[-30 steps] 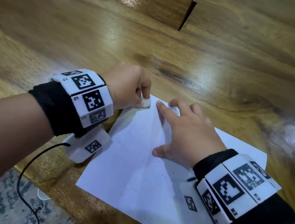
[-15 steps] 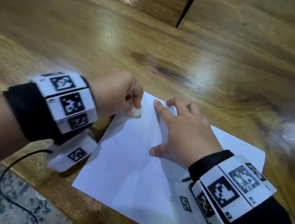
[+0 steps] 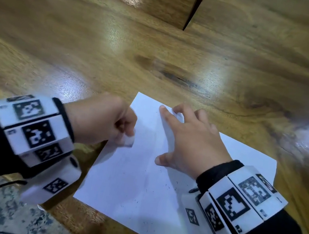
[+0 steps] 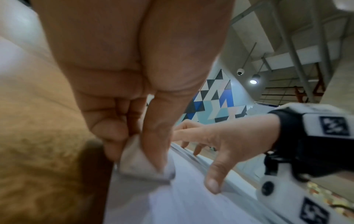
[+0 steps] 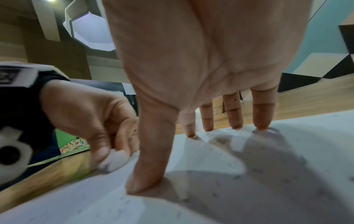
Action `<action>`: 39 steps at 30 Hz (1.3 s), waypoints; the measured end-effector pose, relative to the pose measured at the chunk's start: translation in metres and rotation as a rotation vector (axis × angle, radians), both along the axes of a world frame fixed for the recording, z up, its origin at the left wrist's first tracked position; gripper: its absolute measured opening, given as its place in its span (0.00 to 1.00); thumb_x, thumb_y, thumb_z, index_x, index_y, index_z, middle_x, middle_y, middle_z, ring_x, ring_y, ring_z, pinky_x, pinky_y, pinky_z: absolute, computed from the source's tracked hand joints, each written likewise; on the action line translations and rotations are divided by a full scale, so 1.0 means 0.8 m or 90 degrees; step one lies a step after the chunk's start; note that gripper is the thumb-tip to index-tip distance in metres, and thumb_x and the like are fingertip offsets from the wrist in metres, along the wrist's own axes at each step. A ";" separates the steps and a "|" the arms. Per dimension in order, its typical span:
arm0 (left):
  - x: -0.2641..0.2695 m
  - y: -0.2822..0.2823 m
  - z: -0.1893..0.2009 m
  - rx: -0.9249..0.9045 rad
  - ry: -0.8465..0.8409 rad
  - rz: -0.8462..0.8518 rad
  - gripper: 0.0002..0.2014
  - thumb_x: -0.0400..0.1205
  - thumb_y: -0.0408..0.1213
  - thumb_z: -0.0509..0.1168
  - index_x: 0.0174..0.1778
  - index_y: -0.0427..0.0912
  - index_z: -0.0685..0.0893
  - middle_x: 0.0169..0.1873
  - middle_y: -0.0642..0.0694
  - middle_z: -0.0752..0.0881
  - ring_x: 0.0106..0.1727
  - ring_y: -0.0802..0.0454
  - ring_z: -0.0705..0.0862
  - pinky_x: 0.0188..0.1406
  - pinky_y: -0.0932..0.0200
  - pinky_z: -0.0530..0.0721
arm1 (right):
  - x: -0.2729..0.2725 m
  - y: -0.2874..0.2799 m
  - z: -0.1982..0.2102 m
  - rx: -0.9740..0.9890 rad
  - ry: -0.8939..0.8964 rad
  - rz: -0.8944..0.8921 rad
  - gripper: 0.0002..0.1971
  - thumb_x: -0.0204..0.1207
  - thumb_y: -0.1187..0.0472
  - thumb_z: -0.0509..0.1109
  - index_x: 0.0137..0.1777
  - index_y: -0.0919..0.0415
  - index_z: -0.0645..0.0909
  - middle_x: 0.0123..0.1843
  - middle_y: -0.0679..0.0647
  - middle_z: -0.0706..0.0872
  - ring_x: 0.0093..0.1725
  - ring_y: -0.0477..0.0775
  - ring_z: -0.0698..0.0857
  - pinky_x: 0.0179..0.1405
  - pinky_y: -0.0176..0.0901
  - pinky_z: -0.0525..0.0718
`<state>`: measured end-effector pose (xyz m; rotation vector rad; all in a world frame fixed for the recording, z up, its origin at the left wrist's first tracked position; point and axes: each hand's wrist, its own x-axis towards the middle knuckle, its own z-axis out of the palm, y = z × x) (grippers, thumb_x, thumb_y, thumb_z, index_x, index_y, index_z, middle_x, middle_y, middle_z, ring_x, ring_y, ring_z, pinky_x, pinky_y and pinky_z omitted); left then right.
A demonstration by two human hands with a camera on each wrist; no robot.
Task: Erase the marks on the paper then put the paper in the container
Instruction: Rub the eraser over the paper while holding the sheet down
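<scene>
Since the earlier frame our left hand [image 3: 105, 120] has dragged the pinched eraser [image 3: 129, 141] nearer along the paper [image 3: 137, 186] lying on the wooden table [image 3: 78, 52], while our right hand [image 3: 190, 143], fingers spread, pins it; a hard stroke could crumple the sheet.

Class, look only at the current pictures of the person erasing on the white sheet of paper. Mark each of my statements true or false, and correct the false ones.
1. The left hand pinches a small white eraser. True.
2. The right hand is curled into a fist above the white sheet of paper. False: its fingers are spread, with the fingertips pressing the paper down.
3. The paper lies flat on the brown wooden table. True.
4. The eraser sits at the paper's right edge. False: it is near the left edge.
5. The paper already lies inside a container. False: it is on the table.
</scene>
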<state>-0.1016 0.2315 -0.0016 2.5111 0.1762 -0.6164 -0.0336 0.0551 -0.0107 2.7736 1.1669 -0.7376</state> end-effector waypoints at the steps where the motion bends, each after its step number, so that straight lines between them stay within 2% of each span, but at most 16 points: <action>1: -0.004 0.001 0.002 -0.004 0.043 -0.018 0.10 0.67 0.39 0.75 0.25 0.56 0.81 0.31 0.52 0.87 0.33 0.58 0.81 0.33 0.72 0.74 | 0.000 0.000 0.000 0.001 -0.002 0.000 0.53 0.64 0.37 0.75 0.82 0.42 0.44 0.75 0.44 0.55 0.69 0.54 0.58 0.64 0.47 0.65; 4: 0.015 0.000 0.004 -0.017 0.027 -0.005 0.06 0.67 0.39 0.75 0.30 0.52 0.84 0.29 0.51 0.87 0.29 0.56 0.80 0.30 0.67 0.76 | -0.001 0.000 0.000 0.004 -0.005 -0.002 0.53 0.64 0.37 0.75 0.82 0.42 0.45 0.75 0.44 0.55 0.69 0.54 0.59 0.62 0.46 0.65; 8: 0.065 -0.013 -0.004 -0.037 -0.087 0.089 0.05 0.70 0.32 0.72 0.39 0.45 0.85 0.25 0.53 0.80 0.25 0.60 0.75 0.20 0.76 0.69 | 0.000 0.001 -0.001 0.004 -0.007 -0.011 0.54 0.63 0.37 0.76 0.82 0.42 0.45 0.75 0.43 0.56 0.69 0.53 0.59 0.61 0.46 0.65; 10: 0.066 -0.018 -0.008 -0.020 -0.106 0.088 0.05 0.70 0.33 0.72 0.39 0.44 0.85 0.25 0.53 0.80 0.26 0.60 0.75 0.21 0.76 0.69 | 0.000 0.001 -0.002 0.007 -0.004 -0.021 0.55 0.62 0.38 0.77 0.82 0.43 0.45 0.75 0.42 0.57 0.69 0.53 0.59 0.61 0.46 0.65; 12: 0.043 -0.021 -0.008 -0.018 -0.109 0.060 0.03 0.69 0.35 0.72 0.33 0.47 0.84 0.25 0.49 0.82 0.27 0.55 0.76 0.23 0.75 0.69 | -0.002 0.000 -0.002 0.010 0.001 -0.024 0.54 0.63 0.38 0.76 0.82 0.44 0.45 0.75 0.42 0.56 0.70 0.53 0.58 0.62 0.46 0.65; 14: 0.015 -0.022 -0.006 -0.010 -0.064 -0.001 0.07 0.68 0.39 0.73 0.27 0.50 0.82 0.28 0.48 0.86 0.30 0.52 0.79 0.28 0.73 0.72 | -0.004 -0.002 -0.001 0.010 0.002 -0.017 0.54 0.64 0.38 0.76 0.83 0.45 0.45 0.77 0.43 0.55 0.71 0.53 0.57 0.63 0.46 0.64; 17: -0.001 -0.019 -0.002 -0.008 0.010 -0.024 0.03 0.66 0.40 0.74 0.32 0.51 0.86 0.32 0.50 0.88 0.35 0.57 0.83 0.36 0.65 0.77 | -0.005 -0.002 0.000 0.002 0.004 -0.008 0.55 0.65 0.39 0.75 0.83 0.46 0.42 0.78 0.44 0.53 0.72 0.53 0.56 0.65 0.46 0.64; 20: 0.018 -0.015 0.004 -0.005 -0.053 0.014 0.03 0.68 0.38 0.74 0.35 0.49 0.87 0.30 0.50 0.88 0.31 0.57 0.81 0.29 0.76 0.74 | -0.004 -0.002 0.000 -0.009 0.004 0.000 0.54 0.66 0.38 0.74 0.83 0.46 0.41 0.78 0.44 0.52 0.72 0.54 0.56 0.65 0.46 0.64; 22: 0.035 -0.013 0.006 -0.002 -0.084 0.034 0.04 0.69 0.36 0.74 0.38 0.47 0.87 0.31 0.48 0.87 0.26 0.57 0.78 0.26 0.78 0.72 | -0.003 -0.003 0.001 -0.016 0.006 0.008 0.54 0.65 0.37 0.74 0.83 0.45 0.41 0.78 0.45 0.52 0.72 0.54 0.57 0.66 0.47 0.65; 24: 0.050 -0.014 0.003 0.000 -0.102 0.043 0.05 0.70 0.35 0.73 0.40 0.46 0.87 0.31 0.47 0.86 0.27 0.59 0.76 0.24 0.75 0.70 | -0.001 -0.004 0.003 -0.019 0.013 0.011 0.54 0.65 0.38 0.75 0.83 0.44 0.42 0.78 0.44 0.52 0.71 0.54 0.57 0.65 0.47 0.66; 26: 0.060 -0.020 0.001 -0.002 -0.120 0.057 0.07 0.70 0.35 0.72 0.42 0.43 0.86 0.30 0.47 0.85 0.27 0.59 0.75 0.26 0.69 0.71 | -0.001 -0.005 0.004 -0.013 0.015 0.009 0.54 0.64 0.39 0.76 0.83 0.43 0.44 0.77 0.43 0.54 0.70 0.53 0.58 0.65 0.46 0.68; 30: 0.046 -0.030 -0.006 0.018 -0.141 0.072 0.04 0.70 0.37 0.72 0.38 0.44 0.85 0.23 0.55 0.77 0.27 0.57 0.74 0.24 0.75 0.67 | -0.003 -0.006 0.004 -0.019 0.008 0.013 0.54 0.64 0.39 0.76 0.83 0.43 0.44 0.78 0.43 0.53 0.70 0.53 0.58 0.65 0.46 0.67; 33: -0.003 -0.031 -0.012 0.005 -0.119 -0.005 0.05 0.69 0.40 0.73 0.30 0.48 0.83 0.24 0.52 0.81 0.29 0.55 0.76 0.29 0.74 0.69 | -0.004 -0.005 0.003 -0.022 0.003 0.016 0.53 0.66 0.39 0.75 0.83 0.45 0.43 0.79 0.44 0.52 0.71 0.54 0.58 0.67 0.47 0.68; 35: -0.031 -0.032 -0.008 0.010 -0.046 -0.048 0.03 0.68 0.40 0.73 0.33 0.48 0.85 0.29 0.51 0.85 0.31 0.58 0.78 0.33 0.71 0.71 | -0.004 -0.006 0.003 -0.019 0.004 0.015 0.53 0.67 0.40 0.75 0.83 0.46 0.43 0.79 0.44 0.52 0.72 0.54 0.57 0.68 0.46 0.67; 37: -0.035 -0.028 -0.005 0.000 0.008 -0.054 0.03 0.67 0.40 0.73 0.34 0.50 0.86 0.31 0.52 0.86 0.33 0.61 0.79 0.32 0.75 0.70 | -0.005 -0.006 0.003 -0.018 0.004 0.016 0.53 0.67 0.40 0.74 0.83 0.46 0.43 0.79 0.44 0.52 0.72 0.54 0.57 0.67 0.47 0.67; 39: -0.013 -0.025 -0.001 -0.009 -0.030 -0.023 0.05 0.67 0.41 0.73 0.28 0.52 0.83 0.30 0.51 0.87 0.31 0.60 0.79 0.29 0.75 0.70 | -0.005 -0.006 0.003 -0.019 -0.003 0.019 0.53 0.67 0.40 0.74 0.83 0.46 0.43 0.79 0.45 0.53 0.72 0.55 0.57 0.66 0.47 0.67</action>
